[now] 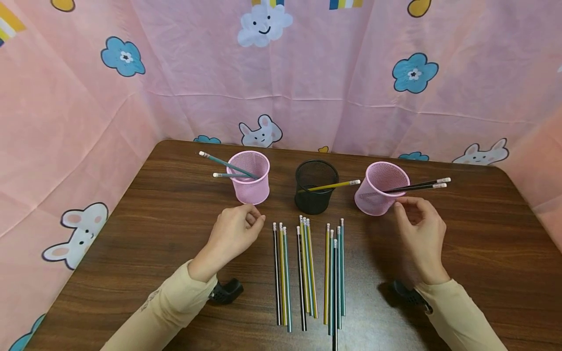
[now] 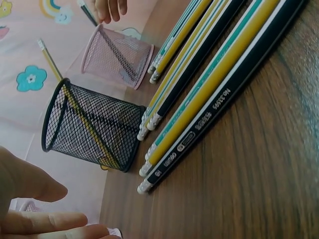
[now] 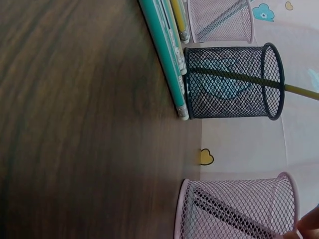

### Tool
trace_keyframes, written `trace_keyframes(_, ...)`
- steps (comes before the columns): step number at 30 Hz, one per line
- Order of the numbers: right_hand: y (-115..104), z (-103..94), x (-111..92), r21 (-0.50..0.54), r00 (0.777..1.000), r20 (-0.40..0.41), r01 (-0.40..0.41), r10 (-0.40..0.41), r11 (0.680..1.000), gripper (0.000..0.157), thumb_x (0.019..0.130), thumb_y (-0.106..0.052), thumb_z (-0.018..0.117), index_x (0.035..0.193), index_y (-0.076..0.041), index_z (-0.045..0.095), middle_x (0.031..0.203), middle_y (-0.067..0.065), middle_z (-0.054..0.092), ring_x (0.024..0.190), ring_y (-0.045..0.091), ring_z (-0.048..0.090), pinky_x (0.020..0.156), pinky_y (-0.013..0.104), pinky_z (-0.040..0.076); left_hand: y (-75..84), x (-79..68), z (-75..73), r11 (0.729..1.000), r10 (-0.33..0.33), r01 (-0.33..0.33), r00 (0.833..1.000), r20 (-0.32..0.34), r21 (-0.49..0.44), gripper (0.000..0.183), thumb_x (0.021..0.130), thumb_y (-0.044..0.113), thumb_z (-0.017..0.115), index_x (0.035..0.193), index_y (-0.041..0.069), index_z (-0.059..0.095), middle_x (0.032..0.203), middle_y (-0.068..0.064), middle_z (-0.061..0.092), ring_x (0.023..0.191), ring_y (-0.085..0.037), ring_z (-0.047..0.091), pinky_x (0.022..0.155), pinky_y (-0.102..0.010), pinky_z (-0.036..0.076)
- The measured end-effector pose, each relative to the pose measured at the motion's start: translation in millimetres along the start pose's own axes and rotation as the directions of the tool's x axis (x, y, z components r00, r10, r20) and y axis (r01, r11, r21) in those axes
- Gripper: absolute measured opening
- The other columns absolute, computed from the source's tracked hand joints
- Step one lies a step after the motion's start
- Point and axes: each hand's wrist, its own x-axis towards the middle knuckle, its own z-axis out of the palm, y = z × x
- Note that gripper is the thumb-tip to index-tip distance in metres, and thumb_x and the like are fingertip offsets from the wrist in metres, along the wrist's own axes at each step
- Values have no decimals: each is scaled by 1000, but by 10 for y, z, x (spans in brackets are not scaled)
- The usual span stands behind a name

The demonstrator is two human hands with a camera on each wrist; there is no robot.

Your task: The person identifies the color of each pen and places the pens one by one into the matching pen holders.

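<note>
At the right, my right hand [image 1: 423, 231] pinches the rim of a pink mesh pencil cup [image 1: 373, 200] with thumb and fingertips. Two black pencils [image 1: 421, 185] lean in that cup, eraser ends outward. My left hand [image 1: 232, 231] holds nothing, its thumb and fingers apart, just in front of the left pink mesh cup [image 1: 252, 192]. That cup contains two green pencils [image 1: 226, 163]. Between them stands a black mesh cup [image 2: 94, 124] with one yellow pencil [image 1: 333, 185]. Three groups of black, yellow and green pencils [image 1: 307, 273] lie on the table, erasers toward the cups.
The brown wooden table [image 1: 145, 234] ends behind the cups at a pink printed curtain [image 1: 316, 73], which also hangs at both sides. A black wrist device [image 1: 226, 291] is under the left sleeve, another [image 1: 406, 294] under the right.
</note>
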Motion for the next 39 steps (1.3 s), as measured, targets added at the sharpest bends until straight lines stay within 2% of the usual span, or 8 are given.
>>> trace_keyframes(4, -14, 7, -11, -1, 1000, 23, -4, 4, 1000, 15, 87, -7, 64, 98, -1, 70, 94, 12, 69, 71, -18, 48, 63, 11, 37, 46, 9, 20, 1000, 4, -5, 1000, 20, 24, 12, 86, 18, 67, 80, 8, 68, 71, -3, 69, 60, -10, 64, 57, -31, 50)
trace_keyframes(13, -23, 21, -33, 24, 999, 51, -8, 7, 1000, 13, 87, -5, 62, 97, -2, 70, 93, 9, 70, 68, -19, 51, 59, 5, 39, 140, 12, 70, 995, -19, 9, 995, 101, 99, 11, 82, 20, 73, 83, 11, 68, 64, 3, 63, 56, -12, 56, 50, -29, 42)
trace_keyframes(20, -18, 25, -53, 20, 998, 53, -20, 18, 1000, 14, 87, -5, 61, 97, -4, 71, 94, 9, 71, 66, -18, 53, 57, 5, 39, 192, 22, 114, 991, 21, -43, 986, 164, 131, 14, 78, 18, 76, 78, 10, 65, 59, 5, 58, 52, -10, 52, 47, -27, 39)
trace_keyframes(25, -12, 31, -64, 8, 999, 51, -4, 3, 1000, 14, 87, -5, 62, 97, -4, 71, 93, 9, 71, 67, -19, 51, 57, 5, 38, 220, 13, 160, 985, 42, -74, 979, 199, 157, 14, 77, 15, 74, 71, 12, 61, 57, 6, 55, 52, -12, 51, 46, -28, 37)
trace_keyframes(33, 6, 44, -73, -2, 999, 49, 16, -16, 1000, 13, 86, -4, 62, 95, -3, 71, 89, 10, 70, 66, -19, 49, 58, 5, 38, 256, -7, 227, 977, 48, -104, 959, 281, 189, 23, 76, 13, 73, 63, 16, 55, 60, 3, 55, 55, -15, 52, 47, -34, 41)
trace_keyframes(39, 22, 51, -78, -5, 998, 52, 29, -28, 1000, 13, 86, -3, 62, 95, -2, 71, 87, 10, 70, 66, -20, 48, 58, 5, 37, 246, -3, 272, 973, 42, -107, 953, 300, 204, 25, 78, 14, 74, 62, 15, 54, 61, 2, 56, 55, -15, 52, 47, -33, 40)
